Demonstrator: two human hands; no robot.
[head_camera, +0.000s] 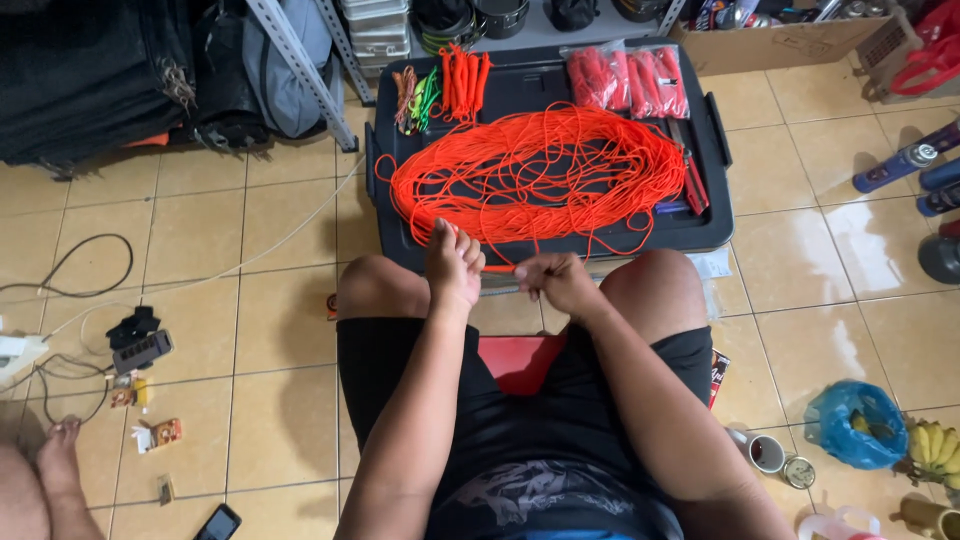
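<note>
A person sits with bare knees just in front of a dark plastic lid (715, 215) that lies flat on the tiled floor. A big loose pile of orange cord (535, 175) rests on the middle of the lid. One strand runs off the near edge of the lid to the hands. The left hand (453, 265) is closed around the strand, fingers curled. The right hand (555, 282) pinches the same strand just beside it, and a short bit of orange shows between the two hands.

At the far right corner of the lid lie two clear bags of red cord (628, 78), side by side. At the far left of the lid sit a bunch of short orange bundles (464, 80) and a small green and orange bundle (415, 97). Right of the lid, well apart, lie blue spray cans (910, 160). Near the person's right knee there is a blue plastic bag (855, 425) beside yellow bananas (935, 448).
</note>
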